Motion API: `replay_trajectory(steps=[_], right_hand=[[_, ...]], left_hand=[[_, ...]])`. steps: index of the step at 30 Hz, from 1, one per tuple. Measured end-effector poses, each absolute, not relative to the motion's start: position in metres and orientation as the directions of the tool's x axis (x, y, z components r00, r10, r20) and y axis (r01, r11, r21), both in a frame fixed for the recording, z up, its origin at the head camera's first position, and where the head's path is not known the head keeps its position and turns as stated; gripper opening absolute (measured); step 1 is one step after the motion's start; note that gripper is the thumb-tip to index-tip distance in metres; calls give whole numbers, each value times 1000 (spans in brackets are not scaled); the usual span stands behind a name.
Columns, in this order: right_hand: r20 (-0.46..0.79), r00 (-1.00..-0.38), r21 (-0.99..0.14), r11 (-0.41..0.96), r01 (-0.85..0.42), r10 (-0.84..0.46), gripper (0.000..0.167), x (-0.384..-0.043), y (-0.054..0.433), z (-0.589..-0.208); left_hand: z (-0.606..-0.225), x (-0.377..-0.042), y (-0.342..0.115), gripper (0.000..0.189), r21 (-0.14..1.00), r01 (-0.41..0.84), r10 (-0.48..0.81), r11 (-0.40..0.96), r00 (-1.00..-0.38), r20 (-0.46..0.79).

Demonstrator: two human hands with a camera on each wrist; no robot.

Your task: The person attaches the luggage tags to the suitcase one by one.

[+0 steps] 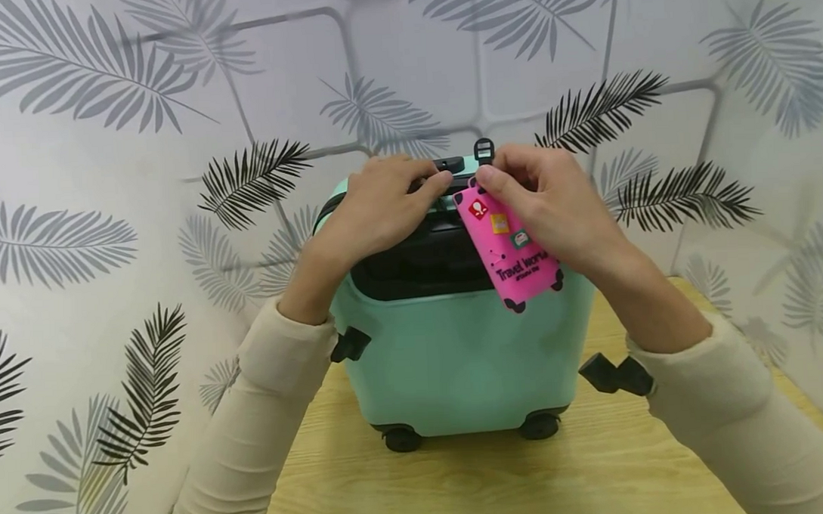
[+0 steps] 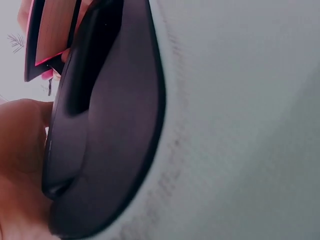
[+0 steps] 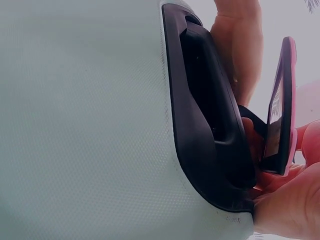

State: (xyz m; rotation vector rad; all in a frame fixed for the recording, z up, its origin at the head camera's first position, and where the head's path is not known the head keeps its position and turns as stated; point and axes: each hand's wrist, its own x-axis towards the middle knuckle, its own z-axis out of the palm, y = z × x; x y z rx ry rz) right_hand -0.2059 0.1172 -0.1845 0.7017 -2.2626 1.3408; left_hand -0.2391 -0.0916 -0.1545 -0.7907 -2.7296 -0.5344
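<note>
Two grips are close together at the top of a mint-green suitcase [image 1: 456, 361]. The right grip [image 1: 552, 199] is narrow, thumb and fingers pinching the black strap of a pink luggage tag [image 1: 506, 242], with the strap's buckle [image 1: 484, 150] standing just above the fingertips. Tilted, the tag hangs below and to the left of that grip, in front of the suitcase, showing three small coloured pictures and the words "Travel World". The left grip [image 1: 382, 201] bends over the top by the black carry handle [image 3: 220, 90], thumb toward the tag; I can't tell whether its fingers hold anything. Below both grips a dark panel [image 1: 419, 268] crosses the suitcase front, and farther down its black wheels [image 1: 403, 439] rest on the yellow wood-grain desk [image 1: 420, 491]. Behind the grips rises a pale, leaf-patterned wall [image 1: 418, 68]. Cream sleeves [image 1: 708, 383] run back from them.
</note>
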Motion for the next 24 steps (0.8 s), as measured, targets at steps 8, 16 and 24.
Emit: replay_trajectory(steps=[8,16,24], right_hand=[[576,-792,-678,424,-600,-200,31,-205,116,-184],[584,-781,-665,423,-616,-219,30,-206,114,-186],[594,-769,-635,448,-629,-237,27,-205,112,-188]], left_hand=[[-154,-238,-87,46,340,532,406,776,-833,377],[-158,-237,-86,41,387,588,411,710,-792,451],[-162,-237,-87,27,427,599,398,678,-787,472]])
